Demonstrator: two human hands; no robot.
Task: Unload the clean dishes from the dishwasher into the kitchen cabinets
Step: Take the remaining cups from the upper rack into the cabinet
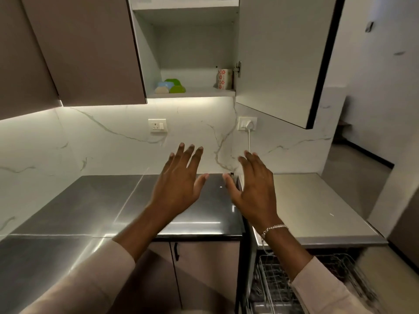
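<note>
Hands are raised side by side above the dark, glossy stone counter, backs toward the camera and palms facing the white veined marble backsplash. The left hand is tilted slightly rightward, its fingers extended and fanned, the thumb stretched out toward the other hand; nothing is held in it. The right hand is held likewise flat and spread, its fingers straight and close together, the thumb pointed inward, and it too is empty. The two thumbs are near each other but apart. A silver chain bracelet is worn on the right wrist, and pale long sleeves are pushed back on both forearms.

Above, the white upper cabinet is seen with its door swung open. On its lowest shelf a cluster of small green, blue and cream bowls is set at the left, and a white cup with red flowers at the right. Below the right forearm, the wire rack of the open dishwasher is visible; its contents cannot be made out.
</note>
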